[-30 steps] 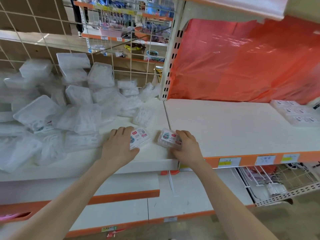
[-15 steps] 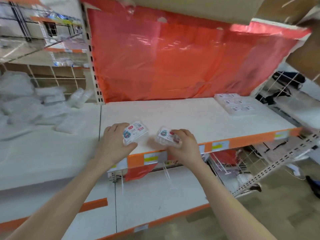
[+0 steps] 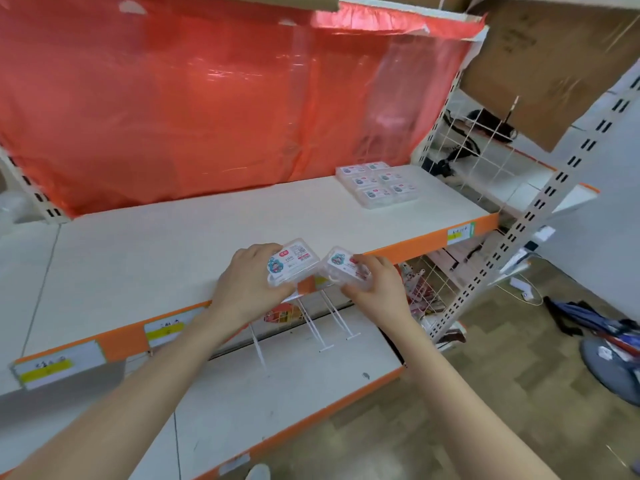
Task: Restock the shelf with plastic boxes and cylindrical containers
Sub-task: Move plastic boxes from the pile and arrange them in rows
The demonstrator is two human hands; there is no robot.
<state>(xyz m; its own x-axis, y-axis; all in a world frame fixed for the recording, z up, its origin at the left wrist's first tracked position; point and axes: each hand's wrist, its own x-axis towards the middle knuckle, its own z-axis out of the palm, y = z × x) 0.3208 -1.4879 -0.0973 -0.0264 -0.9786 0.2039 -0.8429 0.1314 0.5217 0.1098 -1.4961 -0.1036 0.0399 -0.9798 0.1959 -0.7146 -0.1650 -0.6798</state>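
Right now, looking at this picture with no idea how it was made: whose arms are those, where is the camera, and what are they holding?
There is no machine here. These are a person's two bare arms, seen from a wide-angle camera worn on the head, looking forward and down. That is why the arms come in from the bottom edge. The left hand grips a small clear plastic box with a colourful label. The right hand grips a second box of the same sort. Both are near the front edge of a white shelf. At the shelf's back right lies a neat group of similar boxes. A red plastic sheet hangs behind.
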